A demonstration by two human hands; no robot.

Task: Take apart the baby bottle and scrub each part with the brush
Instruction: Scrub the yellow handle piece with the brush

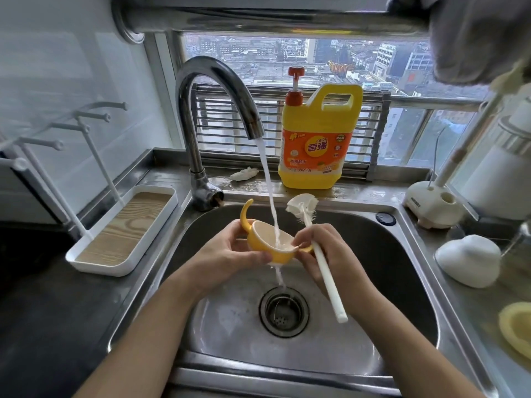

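- Dark table (43, 297) running along the left, near and right sides, with a window behind at the far edge.
- Steel sink (373, 231) set in the middle of the table, wet inside.
- Curved chrome faucet (201, 90) at the far left corner of the sink, running.
- Yellow detergent jug (316, 139) with a red pump, upright on the far ledge, just right of the faucet spout.
- White drying rack tray (94, 268) with a wood-grain floor and thin upright pegs, on the table left of the sink.
- Left hand (230, 248) over the middle of the sink, fingers and thumb curled round the left side of the yellow bottle collar (264, 239).
- Right hand (330, 254) just right of the collar, closed round the white brush (318, 254), fingertips touching the collar's right rim.
- White dome-shaped piece (468, 261) on the table to the right, well apart from the hands.
- White brush stand (431, 205) at the far right corner of the sink.
- Brush tilted, bristle head up and far, handle end pointing near and right.
- Collar held mouth up above the basin, one curved handle sticking up at the left.
- Water stream (268, 182) falling from the spout into the collar and spilling out below.
- Round drain (283, 311) directly under the collar, near the basin's centre.
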